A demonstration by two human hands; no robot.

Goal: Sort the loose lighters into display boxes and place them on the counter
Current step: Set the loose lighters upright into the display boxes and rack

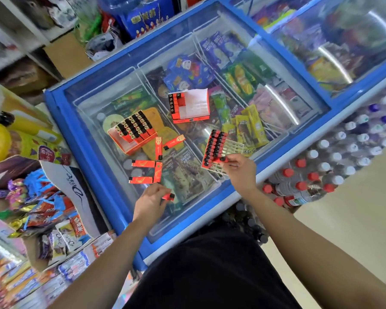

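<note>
The left hand [151, 202] holds one red lighter [168, 196], the right hand [240, 168] holds a lighter tray [216, 149] over the freezer lid [94, 121]; five loose lighters [143, 163] lie between

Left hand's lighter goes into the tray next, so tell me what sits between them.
Nothing visible blocks it. The left hand grips a lighter low over the freezer lid; the tray, held by the right hand, is up and to the right, with only bare glass between.
</note>
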